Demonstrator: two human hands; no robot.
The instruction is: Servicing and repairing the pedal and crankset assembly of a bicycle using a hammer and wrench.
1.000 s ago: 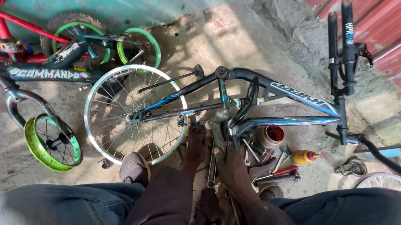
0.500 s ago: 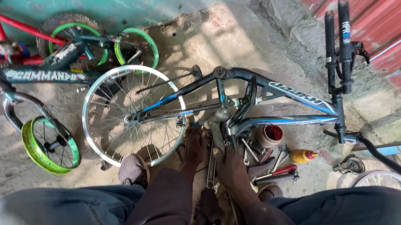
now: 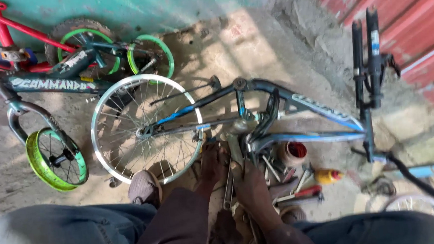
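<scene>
The left hand and right hand close around a wrench at the bottom bracket of the blue bicycle frame lying on the floor, and a slipping wrench could drive knuckles into the spokes of the wheel.

Black-and-blue bicycle frame, silver wheel, lime-green small wheel.

I see a black-and-blue metal bicycle frame lying on its side across the middle of the frame, its handlebar stem pointing toward the upper right. Its silver spoked rear wheel sits left of centre, flat against the ground. At lower centre, a long grey steel spanner stands nearly vertical against the frame's bottom bracket.
</scene>
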